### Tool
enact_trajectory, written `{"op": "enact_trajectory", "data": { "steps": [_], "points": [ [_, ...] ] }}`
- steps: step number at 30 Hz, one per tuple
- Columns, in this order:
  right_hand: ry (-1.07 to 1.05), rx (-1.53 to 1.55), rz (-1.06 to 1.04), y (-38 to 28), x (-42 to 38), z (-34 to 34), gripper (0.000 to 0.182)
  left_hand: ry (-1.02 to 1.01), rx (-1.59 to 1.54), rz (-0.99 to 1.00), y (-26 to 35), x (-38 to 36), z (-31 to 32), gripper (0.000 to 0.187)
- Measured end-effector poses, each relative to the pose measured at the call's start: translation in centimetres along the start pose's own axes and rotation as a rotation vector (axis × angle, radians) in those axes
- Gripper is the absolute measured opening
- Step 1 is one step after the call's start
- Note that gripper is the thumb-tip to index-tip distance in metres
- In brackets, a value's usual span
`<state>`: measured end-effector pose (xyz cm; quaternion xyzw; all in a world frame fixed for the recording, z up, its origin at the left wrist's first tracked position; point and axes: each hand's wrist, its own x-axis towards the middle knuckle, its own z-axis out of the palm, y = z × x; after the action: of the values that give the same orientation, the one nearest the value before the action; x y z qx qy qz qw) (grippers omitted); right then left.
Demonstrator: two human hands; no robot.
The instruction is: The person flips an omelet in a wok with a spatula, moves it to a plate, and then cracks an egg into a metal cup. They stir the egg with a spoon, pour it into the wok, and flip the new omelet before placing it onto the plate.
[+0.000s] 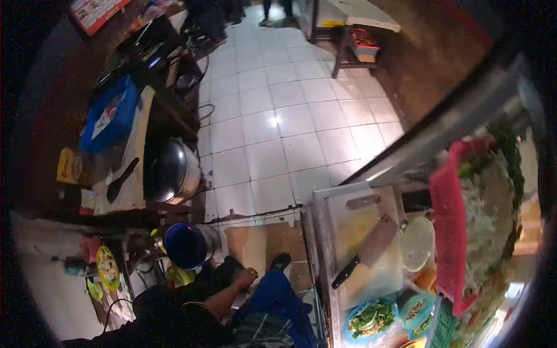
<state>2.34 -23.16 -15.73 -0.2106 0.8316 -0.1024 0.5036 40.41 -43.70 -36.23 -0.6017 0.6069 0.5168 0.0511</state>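
My left hand (246,278) hangs low in front of my blue trousers (278,304), its fingers curled in. Whether anything is inside them is too small to make out. My right hand is out of view. To the right, a cleaver with a black handle (365,253) lies on a worn cutting board (342,223), touched by neither hand. A blue plate of chopped greens (371,320) and a teal bowl (415,308) stand nearer me. Left of my hand is a deep blue bucket (185,246).
A pink basket (449,226) holds pale shredded food at the right. Along the left stand a large metal pot (177,168), a blue crate (107,116) and a dark-handled utensil (122,181). White floor tiles (267,151) run ahead towards people's legs (212,20) and a bench (365,14).
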Motion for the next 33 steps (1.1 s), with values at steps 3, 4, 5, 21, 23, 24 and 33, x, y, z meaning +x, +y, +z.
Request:
{"op": "enact_trajectory", "data": {
  "steps": [3, 4, 5, 21, 23, 24, 33],
  "points": [
    [-0.019, -0.062, -0.028, -2.5, 2.1, -1.3, 0.037, -0.167, 0.228, -0.191, -8.0, 1.2, 3.4, 0.039],
    [-0.023, -0.081, -0.042, -3.3, 2.9, -1.7, 0.037, -0.257, 0.254, -0.278, -9.0, 1.5, 3.8, 0.038],
    [-0.025, -0.101, -0.053, -4.1, 3.4, -2.2, 0.037, -0.244, 0.237, -0.28, -9.2, 0.5, 3.8, 0.038],
    [-0.167, -0.384, -0.295, -12.1, 7.1, -8.5, 0.035, 0.184, -0.464, 0.009, 4.4, 7.7, 5.1, 0.034],
    [-0.174, -0.415, -0.298, -12.6, 7.2, -8.7, 0.035, 0.24, -0.433, -0.035, 7.8, 4.5, 2.1, 0.031],
    [-0.176, -0.428, -0.3, -12.7, 7.0, -8.9, 0.035, 0.244, -0.447, -0.04, 7.7, 4.0, 1.7, 0.031],
    [-0.17, -0.417, -0.296, -10.4, 4.5, -9.8, 0.034, 0.109, -0.257, -0.155, 4.8, 5.1, 0.5, 0.031]
  ]
}}
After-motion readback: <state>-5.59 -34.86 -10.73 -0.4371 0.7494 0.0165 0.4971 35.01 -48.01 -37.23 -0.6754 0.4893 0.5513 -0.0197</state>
